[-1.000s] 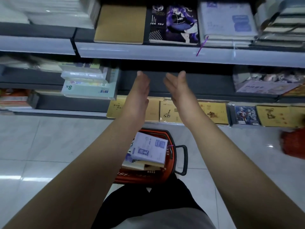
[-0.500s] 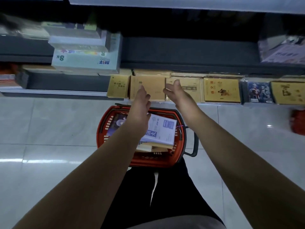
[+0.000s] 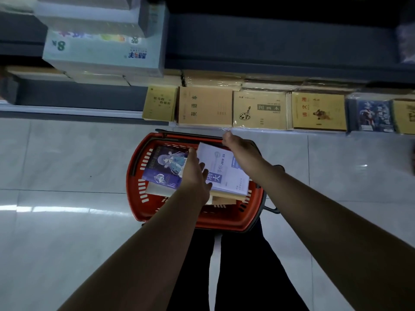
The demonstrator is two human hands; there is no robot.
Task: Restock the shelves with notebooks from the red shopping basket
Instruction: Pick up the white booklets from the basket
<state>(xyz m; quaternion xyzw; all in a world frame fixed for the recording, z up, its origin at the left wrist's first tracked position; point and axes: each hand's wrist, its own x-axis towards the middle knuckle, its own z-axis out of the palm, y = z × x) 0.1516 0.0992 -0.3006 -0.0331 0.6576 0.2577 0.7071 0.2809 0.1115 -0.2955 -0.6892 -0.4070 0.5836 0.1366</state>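
The left hand [image 3: 195,173] rests with straight, spread fingers on the pale lilac notebook with a blue printed square [image 3: 224,169], touching its near left edge. The right hand [image 3: 239,149] sits at the far right corner of the same notebook, fingers curled downward; whether they pinch the cover cannot be told, as the fingertips are hidden.

The lilac notebook lies topmost inside the red plastic shopping basket [image 3: 157,212], tilted toward the basket's right wall. Beside it, against the basket's left wall, lies a purple notebook with an illustrated figure on its cover [image 3: 165,167], partly under the left hand. Tan-edged books [image 3: 224,199] show beneath both, toward the basket's near wall.

The basket stands on the glossy light tiled floor [image 3: 67,176]. Just beyond the basket's far rim, the lowest shelf holds a row of kraft-brown exercise books [image 3: 205,105]. Beyond the basket to the left, a higher shelf carries a pale green wrapped pack marked "8K" [image 3: 101,52].
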